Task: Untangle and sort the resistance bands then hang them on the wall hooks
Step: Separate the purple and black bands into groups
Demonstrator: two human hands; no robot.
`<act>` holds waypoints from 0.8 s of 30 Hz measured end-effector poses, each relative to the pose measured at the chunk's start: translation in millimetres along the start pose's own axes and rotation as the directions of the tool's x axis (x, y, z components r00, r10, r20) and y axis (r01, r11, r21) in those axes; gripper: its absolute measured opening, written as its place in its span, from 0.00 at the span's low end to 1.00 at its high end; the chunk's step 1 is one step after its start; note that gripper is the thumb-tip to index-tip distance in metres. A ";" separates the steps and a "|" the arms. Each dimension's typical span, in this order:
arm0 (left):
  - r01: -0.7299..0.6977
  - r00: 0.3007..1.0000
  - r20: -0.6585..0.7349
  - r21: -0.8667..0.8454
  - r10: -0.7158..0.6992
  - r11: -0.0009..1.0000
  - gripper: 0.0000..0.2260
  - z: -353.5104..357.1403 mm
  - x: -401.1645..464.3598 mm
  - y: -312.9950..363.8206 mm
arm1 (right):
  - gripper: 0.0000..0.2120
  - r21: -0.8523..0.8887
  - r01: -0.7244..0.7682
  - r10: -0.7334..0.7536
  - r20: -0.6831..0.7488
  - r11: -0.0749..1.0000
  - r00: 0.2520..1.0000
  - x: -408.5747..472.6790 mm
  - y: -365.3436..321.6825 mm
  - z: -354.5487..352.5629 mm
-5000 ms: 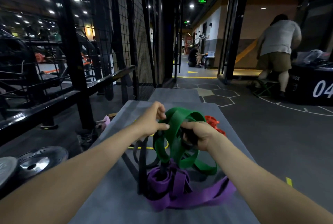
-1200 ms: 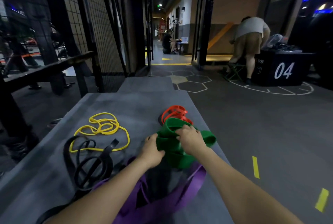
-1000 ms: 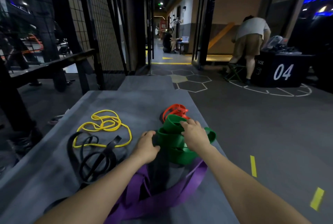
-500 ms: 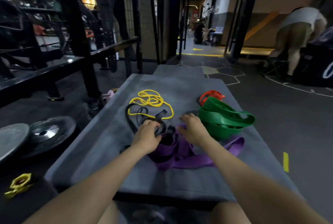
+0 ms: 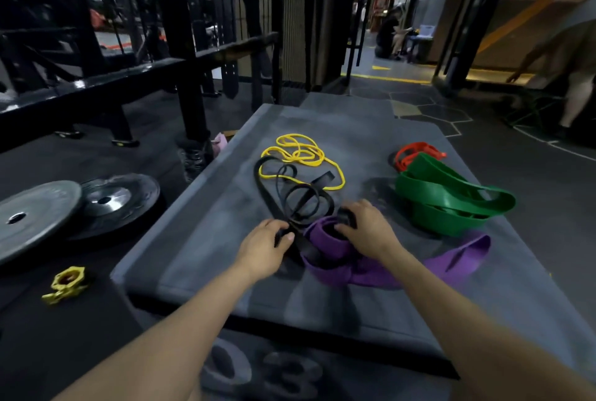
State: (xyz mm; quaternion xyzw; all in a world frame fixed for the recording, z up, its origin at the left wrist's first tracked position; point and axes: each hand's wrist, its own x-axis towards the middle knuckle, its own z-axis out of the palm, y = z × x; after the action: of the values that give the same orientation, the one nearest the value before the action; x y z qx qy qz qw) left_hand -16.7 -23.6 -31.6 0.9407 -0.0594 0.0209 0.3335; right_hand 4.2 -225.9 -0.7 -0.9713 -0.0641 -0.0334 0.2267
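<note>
Both hands have left the green band (image 5: 451, 203), which now lies freed at the right of the grey mat (image 5: 200, 239), beside the red band (image 5: 416, 153). Our left hand (image 5: 263, 247) pinches the black band (image 5: 290, 203) at centre frame; our right hand (image 5: 367, 232) curls into the purple band (image 5: 351, 258) knotted with it. We judge this pair comes next; the yellow band (image 5: 300, 155) waits above.

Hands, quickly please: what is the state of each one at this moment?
Left hand: fingers curled, gripping the black band.
Right hand: gripping a dark loop at the purple band, most likely the same black band.
</note>
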 end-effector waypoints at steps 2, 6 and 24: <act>-0.049 0.999 0.024 0.095 0.047 0.994 0.16 -0.7 6.7 -5.7 | 0.18 0.043 0.017 -0.015 -0.033 0.999 0.999 -1.5 4.9 0.6; -0.152 0.979 -0.100 0.215 0.176 0.965 0.24 -2.8 20.8 0.0 | 0.15 0.043 0.013 -0.011 -0.041 0.999 0.999 7.8 8.6 -2.3; 0.067 0.998 -0.006 0.386 -0.070 0.920 0.12 -13.7 27.2 9.0 | 0.12 0.633 -0.062 0.368 -0.366 0.772 0.855 10.0 15.1 -11.6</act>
State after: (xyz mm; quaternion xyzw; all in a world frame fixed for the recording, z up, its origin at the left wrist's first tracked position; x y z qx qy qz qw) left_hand 9.2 -24.6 -13.2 0.9895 -0.0225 0.0169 0.1420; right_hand 15.8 -243.3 4.0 -0.8111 0.1009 -0.2185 0.5330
